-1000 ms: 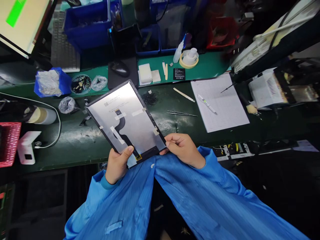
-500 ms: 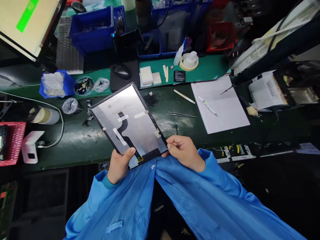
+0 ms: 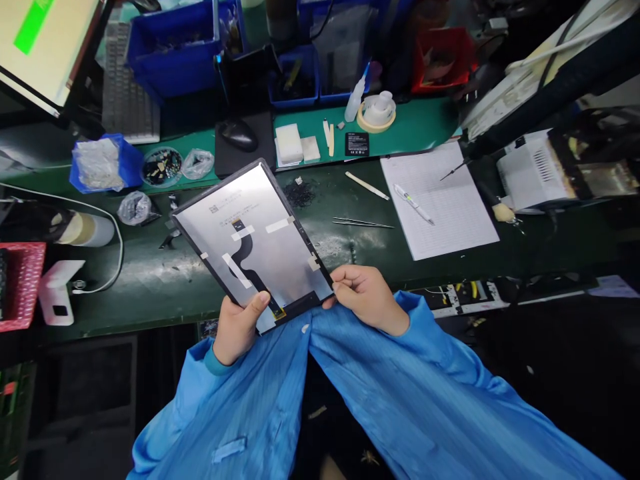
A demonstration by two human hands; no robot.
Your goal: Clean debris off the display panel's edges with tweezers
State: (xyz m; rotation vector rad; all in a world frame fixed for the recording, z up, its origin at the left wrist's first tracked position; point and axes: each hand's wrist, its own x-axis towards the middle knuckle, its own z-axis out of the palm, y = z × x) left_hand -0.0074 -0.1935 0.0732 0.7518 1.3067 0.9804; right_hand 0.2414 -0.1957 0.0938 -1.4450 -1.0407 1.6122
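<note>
I hold a tablet display panel (image 3: 250, 233) tilted above the green bench, its silver back facing me. A black flex cable and pieces of white tape lie on that back. My left hand (image 3: 237, 327) grips the panel's near left corner, thumb on top. At the near right corner, my right hand (image 3: 365, 297) pinches the edge with curled fingers. Both sleeves are blue.
Tweezers (image 3: 363, 223), a lined notepad (image 3: 437, 200) with a pen (image 3: 413, 205), a spudger (image 3: 367, 186), a tape roll (image 3: 377, 113) and a glue bottle (image 3: 355, 103) lie beyond the panel. Blue bins (image 3: 170, 43), a keyboard (image 3: 129, 100), a mouse (image 3: 239, 135) and a monitor (image 3: 43, 47) stand at the back. A red basket (image 3: 17, 283) sits far left.
The panel and both hands stay almost as they were. Only the view sways slightly, up and then back down.
</note>
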